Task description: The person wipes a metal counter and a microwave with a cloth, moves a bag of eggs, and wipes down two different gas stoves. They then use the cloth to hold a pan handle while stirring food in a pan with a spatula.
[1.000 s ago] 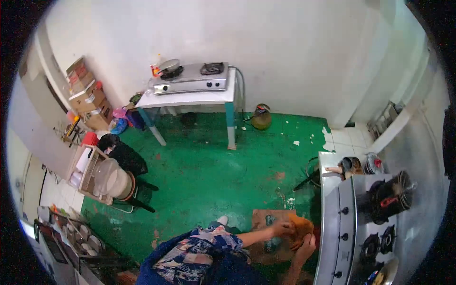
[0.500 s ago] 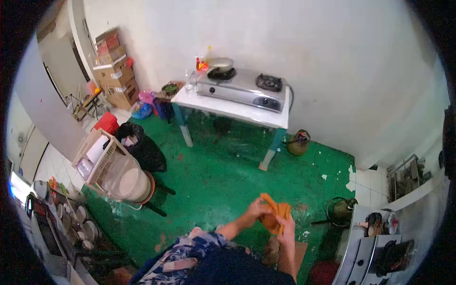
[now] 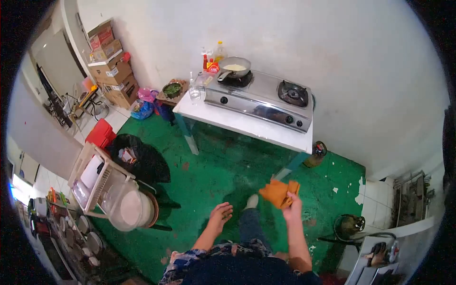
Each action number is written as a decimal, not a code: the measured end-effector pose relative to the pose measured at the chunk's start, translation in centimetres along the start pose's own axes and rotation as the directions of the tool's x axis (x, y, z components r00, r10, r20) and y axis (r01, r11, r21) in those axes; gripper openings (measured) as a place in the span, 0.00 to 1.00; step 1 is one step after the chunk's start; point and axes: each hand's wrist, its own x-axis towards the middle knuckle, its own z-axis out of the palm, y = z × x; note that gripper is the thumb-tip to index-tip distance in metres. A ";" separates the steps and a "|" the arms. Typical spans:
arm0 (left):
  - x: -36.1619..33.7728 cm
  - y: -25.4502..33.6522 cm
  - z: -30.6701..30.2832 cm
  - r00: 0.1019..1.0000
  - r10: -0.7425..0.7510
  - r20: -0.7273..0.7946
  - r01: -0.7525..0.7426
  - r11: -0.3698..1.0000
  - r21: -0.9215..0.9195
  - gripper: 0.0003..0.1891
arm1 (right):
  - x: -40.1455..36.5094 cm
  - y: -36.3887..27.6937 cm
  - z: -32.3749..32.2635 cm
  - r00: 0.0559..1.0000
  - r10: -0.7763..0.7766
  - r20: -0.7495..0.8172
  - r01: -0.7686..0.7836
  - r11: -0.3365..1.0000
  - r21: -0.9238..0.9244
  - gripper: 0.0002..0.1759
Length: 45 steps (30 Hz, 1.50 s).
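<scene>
An orange cloth (image 3: 275, 194) hangs bunched from my right hand (image 3: 292, 207), whose fingers are closed on its right end. My left hand (image 3: 221, 214) is held out to the left of the cloth, empty, with its fingers extended. Beyond both hands stands a white table (image 3: 247, 122) bearing a two-burner gas stove (image 3: 261, 95). A frying pan (image 3: 236, 67) with something pale in it rests on the left burner, its handle toward me. The right burner (image 3: 292, 93) carries no pan.
A bucket of white contents (image 3: 135, 209) and a beige basket (image 3: 95, 183) are at left, beside a black bag (image 3: 142, 161). Gas cylinders (image 3: 315, 154) (image 3: 349, 225) stand on the green floor (image 3: 209, 178). Another stove (image 3: 368, 270) is at lower right. Cardboard boxes (image 3: 114, 71) are stacked at the wall.
My left hand has let go of the orange cloth and moved left. The cloth is now in my right hand alone. The stove table appears closer, and a foot has come forward.
</scene>
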 end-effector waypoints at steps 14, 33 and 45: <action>24.6 24.8 11.1 0.959 0.215 -0.188 -0.233 0.969 -0.079 0.17 | 47.0 -4.7 26.4 0.416 -0.359 0.835 0.600 -0.581 -0.549 0.29; 38.1 44.3 18.5 0.949 -0.124 0.289 0.069 0.978 0.195 0.28 | 51.9 -4.6 29.1 0.639 0.049 0.767 0.599 -0.658 -0.457 0.32; 40.7 44.6 17.1 0.909 -0.210 0.360 0.131 0.964 0.231 0.23 | 61.7 -8.1 33.2 0.747 -0.140 0.650 0.345 -0.754 -0.559 0.34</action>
